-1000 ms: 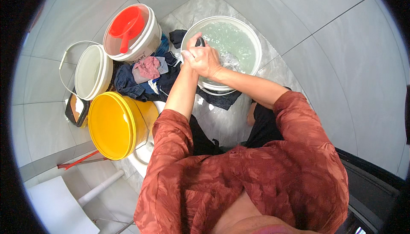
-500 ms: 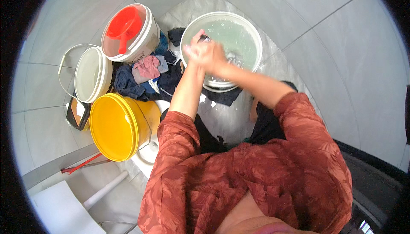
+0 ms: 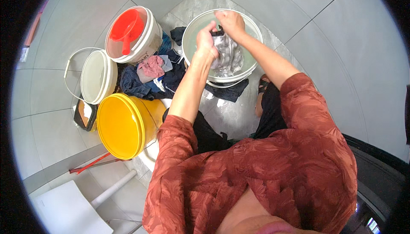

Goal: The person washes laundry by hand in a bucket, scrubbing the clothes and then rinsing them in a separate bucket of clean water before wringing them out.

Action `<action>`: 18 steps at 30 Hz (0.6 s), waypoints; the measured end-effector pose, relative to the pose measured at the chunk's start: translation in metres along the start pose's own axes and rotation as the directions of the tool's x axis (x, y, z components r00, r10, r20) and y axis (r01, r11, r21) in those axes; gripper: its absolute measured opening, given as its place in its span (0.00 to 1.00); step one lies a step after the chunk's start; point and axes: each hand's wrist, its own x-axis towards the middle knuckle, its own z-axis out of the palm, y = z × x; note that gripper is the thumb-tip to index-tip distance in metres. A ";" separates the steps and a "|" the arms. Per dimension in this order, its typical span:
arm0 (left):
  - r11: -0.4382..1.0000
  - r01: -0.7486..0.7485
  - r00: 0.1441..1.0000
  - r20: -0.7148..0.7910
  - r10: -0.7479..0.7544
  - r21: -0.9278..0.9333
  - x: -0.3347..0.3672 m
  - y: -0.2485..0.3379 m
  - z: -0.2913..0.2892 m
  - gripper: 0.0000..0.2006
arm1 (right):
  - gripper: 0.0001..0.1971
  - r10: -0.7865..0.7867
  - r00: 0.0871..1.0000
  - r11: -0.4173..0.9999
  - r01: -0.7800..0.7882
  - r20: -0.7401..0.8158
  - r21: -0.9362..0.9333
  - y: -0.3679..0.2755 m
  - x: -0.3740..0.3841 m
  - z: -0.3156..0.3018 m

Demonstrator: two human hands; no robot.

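Note:
Over a round white bucket point(image 3: 259, 29) of cloudy water, a wet grey-and-white garment point(image 3: 229, 54) with a black band hangs between my hands. What kind of garment it is cannot be told. My left hand point(image 3: 206, 42) is closed on its left upper edge, beside the black band, with the thumb raised. At the top right my right hand point(image 3: 231, 23) is a fist closed round the garment's upper edge. The lower folds of the garment reach down into the bucket.
To the left stand a white bucket point(image 3: 147, 48) with a red dipper point(image 3: 127, 25) in it, a smaller white bucket point(image 3: 112, 80) and a yellow bucket point(image 3: 147, 114). Dark clothes point(image 3: 132, 82) and a pink cloth point(image 3: 150, 66) lie in a pile. Tiled walls point(image 3: 337, 58) enclose the corner.
My hands were together, blurred, above the bucket's left side. Now they are apart, the right one farther right and up, and the garment is spread between them.

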 end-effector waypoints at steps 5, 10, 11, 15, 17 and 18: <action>0.977 -0.086 0.995 -0.060 0.076 -0.195 0.022 0.030 -0.026 0.08 | 0.36 -0.188 0.816 0.904 -0.075 0.546 0.422 -0.030 -0.016 -0.015; 0.992 -0.077 0.996 0.056 0.071 0.102 0.026 0.031 -0.043 0.17 | 0.26 -0.374 0.743 0.923 0.244 0.555 0.296 -0.009 -0.020 -0.001; 0.971 -0.090 0.995 -0.023 0.097 0.220 0.016 0.030 -0.039 0.17 | 0.23 -0.263 0.764 0.954 0.297 0.589 0.042 -0.004 -0.018 -0.002; 0.909 -0.120 0.986 -0.058 0.156 0.399 0.004 0.028 -0.043 0.16 | 0.15 -0.018 0.742 0.816 0.399 0.671 -0.419 0.035 -0.038 0.027; 0.950 -0.034 0.999 0.040 0.023 0.311 -0.005 0.027 -0.045 0.15 | 0.14 0.044 0.712 0.768 0.424 0.701 -0.479 0.042 -0.041 0.037; 0.941 0.007 0.999 0.042 -0.022 0.337 -0.008 0.026 -0.043 0.15 | 0.14 0.036 0.727 0.790 0.399 0.686 -0.465 0.044 -0.036 0.040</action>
